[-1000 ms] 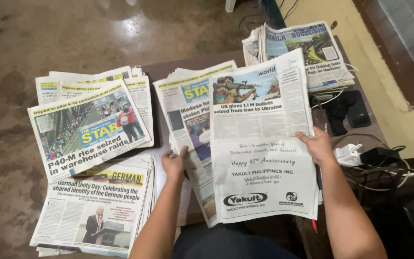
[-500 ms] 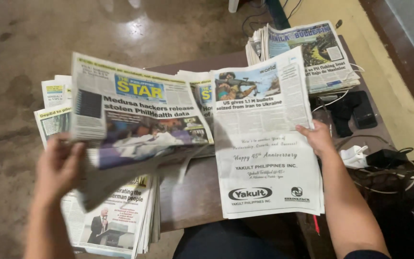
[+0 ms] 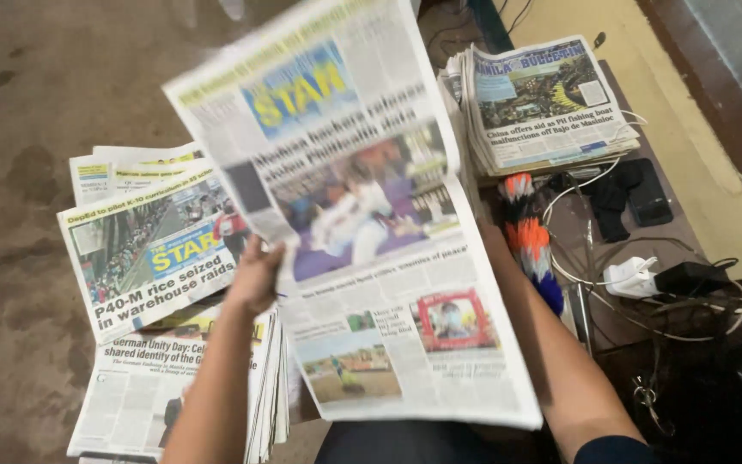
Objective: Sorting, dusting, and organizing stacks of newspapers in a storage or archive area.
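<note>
Lifted paper: a broadsheet newspaper (image 3: 362, 215) is held up off the worktop (image 3: 594, 249), tilted toward the wearer, front page facing up; blurred, so it looks to be in motion.
Left hand (image 3: 255, 275): grip closed on the paper's left edge about halfway down, thumb over the page, fingers behind. Pinching the edge keeps the sheets together while the page stays readable.
Right hand: hidden behind the sheet; only the forearm (image 3: 551, 344) shows, running up under the right side. Cannot tell whether it clasps the paper or only props it.
Left piles: several stacks of newspapers (image 3: 148, 258) lie fanned and overlapping at the left, front pages up and titles showing, likely so each can be told at a glance. The nearest pile (image 3: 143, 387) is thick, its folded edges turned right.
Far stack: another bundle (image 3: 543, 103) sits at the back of the worktop, squared and apart from the rest, as if kept separate.
Right side clutter: a feather duster (image 3: 530, 241) with orange and blue tufts lies just beside the forearm; a white adapter (image 3: 633, 277) and tangled cables (image 3: 697, 301) sit beyond, out of the papers' way.
</note>
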